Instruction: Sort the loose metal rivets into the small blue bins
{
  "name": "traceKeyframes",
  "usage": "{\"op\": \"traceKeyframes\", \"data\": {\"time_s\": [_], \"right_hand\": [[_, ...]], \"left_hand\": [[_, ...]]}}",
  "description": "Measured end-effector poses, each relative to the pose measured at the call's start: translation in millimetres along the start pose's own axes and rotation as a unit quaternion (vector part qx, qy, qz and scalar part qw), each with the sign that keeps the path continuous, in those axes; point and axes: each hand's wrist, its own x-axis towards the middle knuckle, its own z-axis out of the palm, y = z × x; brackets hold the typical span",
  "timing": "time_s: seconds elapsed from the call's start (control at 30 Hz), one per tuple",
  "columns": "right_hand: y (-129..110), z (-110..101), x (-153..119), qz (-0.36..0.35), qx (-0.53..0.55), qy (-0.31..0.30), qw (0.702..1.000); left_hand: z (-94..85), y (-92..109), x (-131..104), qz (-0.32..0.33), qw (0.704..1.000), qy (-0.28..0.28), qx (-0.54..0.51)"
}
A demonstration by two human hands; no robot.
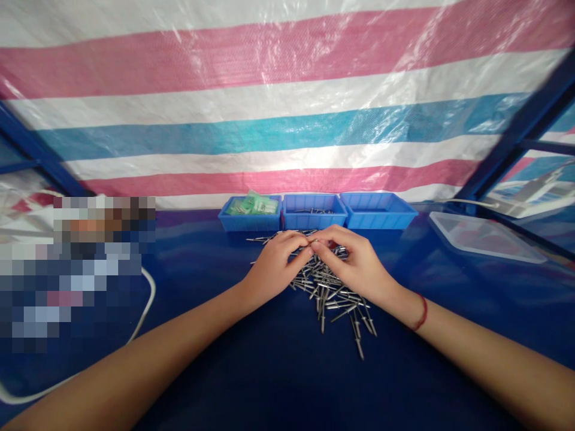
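Observation:
My left hand (278, 263) and my right hand (353, 257) meet fingertip to fingertip above a loose pile of silver blind rivets (335, 293). Both are closed in a pinch. Between the fingertips shows a bit of a small metal piece that looks like a blind rivet (315, 241); the fingers hide most of it. The pile spreads on the dark blue table (269, 371) under and around my hands, with several rivets pointing toward me. A red cord circles my right wrist.
Behind the pile stand three blue bins: the left bin (249, 223) holds green-tinted packets, the middle bin (313, 219) some rivets, and the right bin (380, 220) beside them. A translucent lid (485, 237) lies at right. A white cable (150, 293) curves at left, near a blurred-out person.

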Motion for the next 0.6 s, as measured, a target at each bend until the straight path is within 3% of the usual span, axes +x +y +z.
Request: {"op": "traceKeyframes", "data": {"time_s": [0.17, 0.37, 0.6], "right_hand": [[0.0, -0.4, 0.5, -0.007, -0.006, 0.001, 1.000], [2.6, -0.4, 2.0, 0.017, -0.010, 0.017, 1.000], [5.2, 0.3, 1.4, 0.009, -0.002, -0.040, 0.999]], "left_hand": [[0.7, -0.6, -0.6, -0.015, 1.000, 0.005, -0.011], [-1.1, -0.7, -2.7, -0.021, 0.996, 0.080, -0.013], [-2.3, 2.3, -2.9, -0.010, 0.994, 0.103, -0.016]]}}
